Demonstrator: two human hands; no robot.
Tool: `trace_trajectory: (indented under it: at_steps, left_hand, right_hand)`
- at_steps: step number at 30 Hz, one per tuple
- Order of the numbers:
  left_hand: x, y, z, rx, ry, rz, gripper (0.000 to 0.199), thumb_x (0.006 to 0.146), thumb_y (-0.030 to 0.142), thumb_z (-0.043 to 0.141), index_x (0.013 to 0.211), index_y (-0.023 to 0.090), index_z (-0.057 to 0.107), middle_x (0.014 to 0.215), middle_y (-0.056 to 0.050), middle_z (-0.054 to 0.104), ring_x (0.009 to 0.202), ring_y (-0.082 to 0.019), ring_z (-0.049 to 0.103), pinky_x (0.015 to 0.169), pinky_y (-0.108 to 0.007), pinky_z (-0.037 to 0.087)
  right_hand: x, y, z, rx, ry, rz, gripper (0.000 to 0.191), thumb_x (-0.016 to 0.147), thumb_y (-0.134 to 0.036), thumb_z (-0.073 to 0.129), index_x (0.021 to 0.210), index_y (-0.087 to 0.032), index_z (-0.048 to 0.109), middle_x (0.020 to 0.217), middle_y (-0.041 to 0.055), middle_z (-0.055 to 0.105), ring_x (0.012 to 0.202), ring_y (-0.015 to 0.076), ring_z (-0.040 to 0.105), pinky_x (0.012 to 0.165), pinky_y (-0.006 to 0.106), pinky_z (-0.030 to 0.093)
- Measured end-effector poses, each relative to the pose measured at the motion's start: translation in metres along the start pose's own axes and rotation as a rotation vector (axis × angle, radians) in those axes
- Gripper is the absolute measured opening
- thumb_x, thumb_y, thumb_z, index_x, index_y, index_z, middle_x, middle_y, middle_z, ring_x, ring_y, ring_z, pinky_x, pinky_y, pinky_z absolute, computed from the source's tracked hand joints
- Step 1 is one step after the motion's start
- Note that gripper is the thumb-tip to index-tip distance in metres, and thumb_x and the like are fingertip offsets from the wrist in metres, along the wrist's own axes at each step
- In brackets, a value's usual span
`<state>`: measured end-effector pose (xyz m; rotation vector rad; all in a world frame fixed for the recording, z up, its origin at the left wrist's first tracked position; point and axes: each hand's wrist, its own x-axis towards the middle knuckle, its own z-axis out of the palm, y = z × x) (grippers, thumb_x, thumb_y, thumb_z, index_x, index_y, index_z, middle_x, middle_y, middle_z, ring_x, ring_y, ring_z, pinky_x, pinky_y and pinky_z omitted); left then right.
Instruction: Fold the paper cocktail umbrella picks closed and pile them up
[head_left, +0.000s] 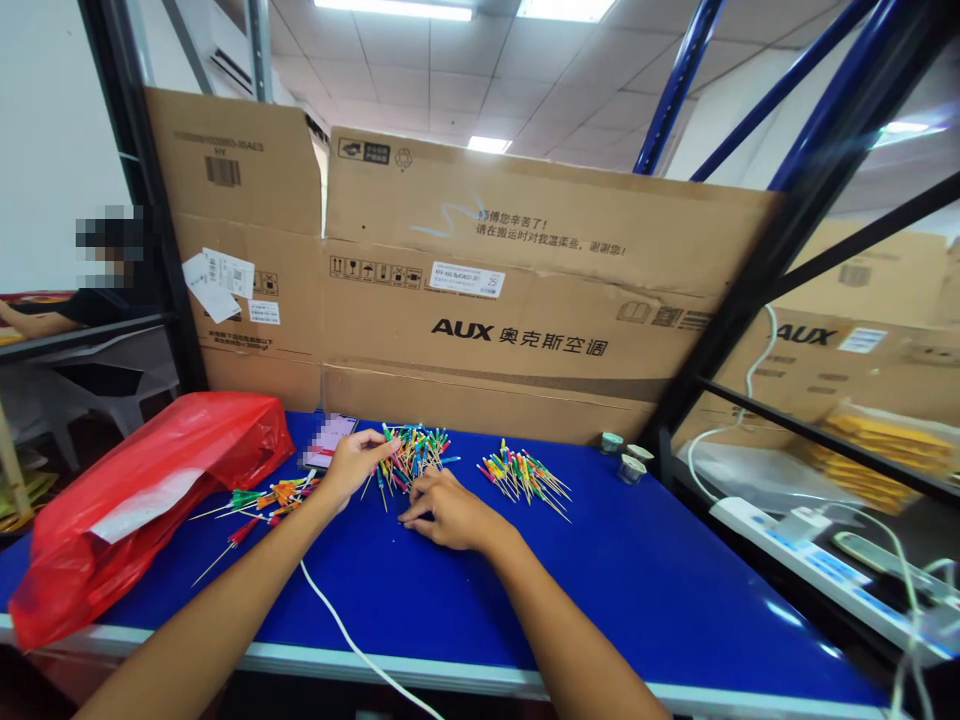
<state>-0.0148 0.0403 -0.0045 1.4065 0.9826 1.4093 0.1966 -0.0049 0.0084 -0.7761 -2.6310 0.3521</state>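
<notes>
Both hands are at a pile of thin wooden sticks with colourful tips (420, 448) at the middle back of the blue table. My left hand (358, 466) is on the pile's left side, thumb and fingers pinched at a coloured tip. At the pile's front right, my right hand (444, 510) has its fingers curled together; what they hold, if anything, is too small to make out. A second bunch of sticks (525, 478) lies apart to the right. Several sticks with orange, green and red tips (281, 495) lie left of my left forearm.
A red plastic bag (165, 480) covers the table's left end. Behind my left hand lies a phone (330, 440), and a white cable (345, 625) crosses the front edge. Small round tubs (632, 468) stand at the back right, before a cardboard wall (487, 390). A person sits far left.
</notes>
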Motion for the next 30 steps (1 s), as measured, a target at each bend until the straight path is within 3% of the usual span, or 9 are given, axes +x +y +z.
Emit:
trace_trajectory:
  at_steps: [6,10,14,19,24,30]
  left_hand:
    - [0.001,-0.008,-0.001,0.023,-0.036,-0.056,0.041,0.065,0.053,0.081,0.073,0.015,0.067,0.046,0.006,0.051,0.038,-0.007,0.039,0.039,-0.019,0.023]
    - [0.0,-0.005,0.0,-0.002,-0.091,-0.051,0.04,0.068,0.051,0.08,0.074,0.015,0.065,0.049,0.003,0.059,0.038,-0.008,0.045,0.038,-0.019,0.027]
    - [-0.004,-0.002,0.004,0.015,-0.16,-0.04,0.038,0.065,0.048,0.082,0.073,0.014,0.067,0.061,-0.002,0.068,0.04,-0.008,0.048,0.038,-0.019,0.03]
    - [-0.011,-0.005,0.011,0.156,-0.338,-0.004,0.034,0.066,0.045,0.082,0.073,0.014,0.072,0.059,-0.002,0.066,0.047,-0.011,0.051,0.044,-0.021,0.034]
    - [-0.011,-0.008,0.011,0.252,-0.403,0.061,0.033,0.069,0.047,0.079,0.071,0.014,0.075,0.053,0.0,0.059,0.048,-0.011,0.043,0.045,-0.021,0.027]
    - [-0.01,-0.009,0.009,0.278,-0.417,0.099,0.034,0.072,0.048,0.077,0.073,0.015,0.077,0.058,-0.002,0.062,0.052,-0.012,0.046,0.047,-0.021,0.028]
  right_hand:
    - [0.01,-0.005,0.016,-0.179,0.088,-0.031,0.013,0.085,-0.018,0.062,0.085,-0.022,0.074,0.081,0.0069,0.066,0.086,0.0226,0.05,0.086,0.036,0.034]
    - [0.011,-0.008,0.011,-0.086,0.153,-0.04,0.011,0.086,-0.018,0.06,0.087,-0.021,0.071,0.08,0.0059,0.065,0.081,0.0213,0.051,0.084,0.034,0.036]
    - [0.007,-0.007,-0.008,0.149,0.393,0.044,0.013,0.091,-0.025,0.059,0.089,-0.026,0.072,0.074,0.0031,0.064,0.073,0.0198,0.051,0.078,0.033,0.037]
    - [0.005,-0.003,-0.022,0.326,0.688,0.157,0.01,0.088,-0.031,0.065,0.09,-0.027,0.075,0.077,0.0047,0.067,0.074,0.0222,0.052,0.075,0.034,0.037]
    - [0.004,-0.003,-0.021,0.333,0.644,0.159,0.011,0.089,-0.03,0.064,0.09,-0.027,0.075,0.084,0.0056,0.071,0.079,0.0234,0.055,0.078,0.036,0.039]
    - [0.003,-0.001,-0.02,0.233,0.586,0.138,0.012,0.092,-0.029,0.062,0.093,-0.028,0.074,0.087,0.0061,0.072,0.082,0.0245,0.056,0.081,0.039,0.039]
